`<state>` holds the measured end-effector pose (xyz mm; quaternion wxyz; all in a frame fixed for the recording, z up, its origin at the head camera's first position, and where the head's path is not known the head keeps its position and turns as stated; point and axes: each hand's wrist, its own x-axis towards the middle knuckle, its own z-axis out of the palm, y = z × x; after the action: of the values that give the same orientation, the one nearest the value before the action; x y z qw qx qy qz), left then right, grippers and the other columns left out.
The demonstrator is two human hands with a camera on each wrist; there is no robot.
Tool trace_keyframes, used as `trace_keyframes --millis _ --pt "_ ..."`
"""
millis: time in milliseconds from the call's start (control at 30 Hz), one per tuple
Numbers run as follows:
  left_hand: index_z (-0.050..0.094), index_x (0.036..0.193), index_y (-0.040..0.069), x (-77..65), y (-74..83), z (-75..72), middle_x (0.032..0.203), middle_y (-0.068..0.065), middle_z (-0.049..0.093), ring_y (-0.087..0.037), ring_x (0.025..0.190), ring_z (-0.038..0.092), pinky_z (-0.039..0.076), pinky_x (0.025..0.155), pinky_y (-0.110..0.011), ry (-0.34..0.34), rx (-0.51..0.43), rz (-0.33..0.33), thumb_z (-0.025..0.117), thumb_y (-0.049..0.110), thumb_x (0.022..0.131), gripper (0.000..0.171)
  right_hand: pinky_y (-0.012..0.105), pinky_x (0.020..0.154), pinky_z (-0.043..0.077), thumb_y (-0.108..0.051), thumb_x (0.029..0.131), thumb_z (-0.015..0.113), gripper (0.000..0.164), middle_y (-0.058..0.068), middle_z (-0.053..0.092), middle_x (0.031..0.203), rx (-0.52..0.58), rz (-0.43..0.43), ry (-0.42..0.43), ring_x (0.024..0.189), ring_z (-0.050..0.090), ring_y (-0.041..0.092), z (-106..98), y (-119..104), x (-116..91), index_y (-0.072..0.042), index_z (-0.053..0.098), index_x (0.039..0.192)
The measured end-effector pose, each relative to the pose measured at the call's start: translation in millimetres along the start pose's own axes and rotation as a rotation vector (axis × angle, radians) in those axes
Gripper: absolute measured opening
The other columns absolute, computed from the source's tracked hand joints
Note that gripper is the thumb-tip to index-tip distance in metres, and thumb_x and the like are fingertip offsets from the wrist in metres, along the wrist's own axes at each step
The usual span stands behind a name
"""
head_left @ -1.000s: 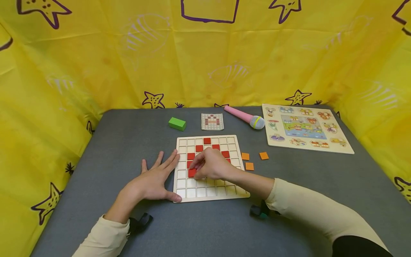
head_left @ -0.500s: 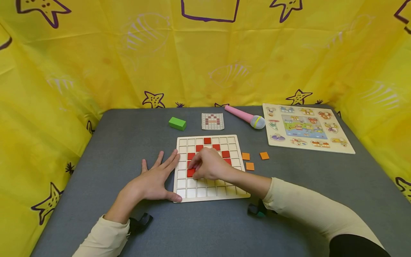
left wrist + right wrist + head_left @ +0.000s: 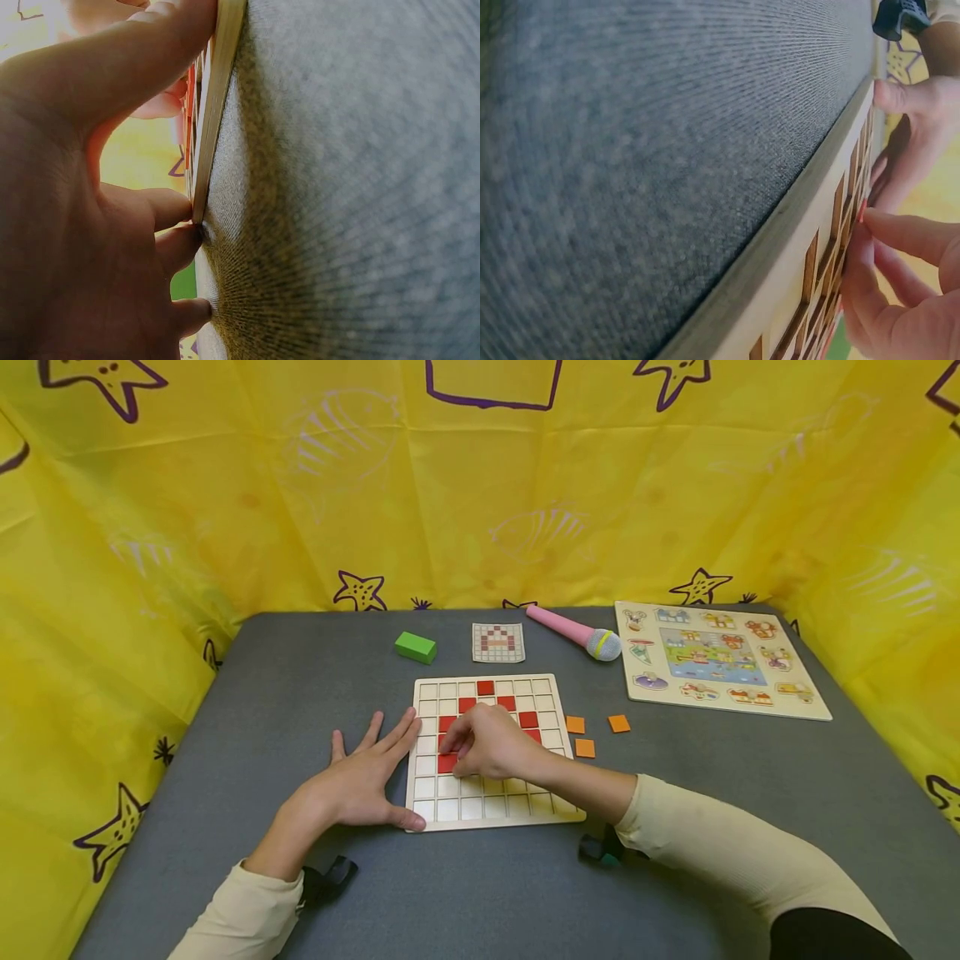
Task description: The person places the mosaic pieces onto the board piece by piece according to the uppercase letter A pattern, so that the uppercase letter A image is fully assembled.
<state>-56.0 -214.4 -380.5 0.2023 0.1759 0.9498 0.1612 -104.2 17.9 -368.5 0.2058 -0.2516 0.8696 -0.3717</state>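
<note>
My left hand (image 3: 356, 781) lies spread at the left side of the wooden grid board (image 3: 491, 820). Its thumb touches the near corner and the straight fingers meet the left edge; in the left wrist view the fingertips (image 3: 178, 208) press against the board's side. Over the grid, my right hand (image 3: 491, 743) pinches a red square tile (image 3: 447, 763) between thumb and fingers, at the lower left of the red tiles. The right wrist view shows the thumb (image 3: 900, 231) by a sliver of red. Several other red tiles (image 3: 486, 687) sit in the cells, some partly hidden beneath the hand.
Three orange tiles (image 3: 585, 748) lie right of the board. Behind it are a green block (image 3: 416, 647), a small pattern card (image 3: 498, 643) and a pink toy microphone (image 3: 573, 632). A wooden picture puzzle (image 3: 723, 660) lies at the back right, before a yellow curtain (image 3: 480, 485).
Between one second and half a second ago, the right hand and the red tile shifted very slightly left. Since then they have stayed nearly still, and the left hand has not moved.
</note>
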Motion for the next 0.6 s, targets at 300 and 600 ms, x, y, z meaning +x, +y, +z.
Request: trace_keyframes --millis 300,600 --pt "0.011 0.169 0.019 0.0 1.1 -0.7 0.178 -0.003 0.002 -0.050 0.160 -0.004 -0.007 0.106 -0.089 -0.001 -0.003 0.003 0.084 0.073 0.069 0.135 0.026 0.069 0.055 0.001 0.077 0.085 0.023 -0.001 0.075 0.084 0.027 0.007 0.009 0.078 0.067 0.014 -6.9 4.5 -6.6 -0.014 0.082 0.094" --pt "0.011 0.169 0.019 0.9 1.0 0.0 0.178 -0.002 0.001 -0.049 0.160 -0.005 -0.007 0.107 -0.089 -0.005 -0.002 -0.007 0.084 0.074 0.069 0.136 0.028 0.071 0.054 -0.001 0.080 0.082 0.021 -0.002 0.075 0.087 0.041 0.029 0.069 0.080 0.066 0.012 -25.1 16.4 -20.8 -0.014 0.083 0.097"
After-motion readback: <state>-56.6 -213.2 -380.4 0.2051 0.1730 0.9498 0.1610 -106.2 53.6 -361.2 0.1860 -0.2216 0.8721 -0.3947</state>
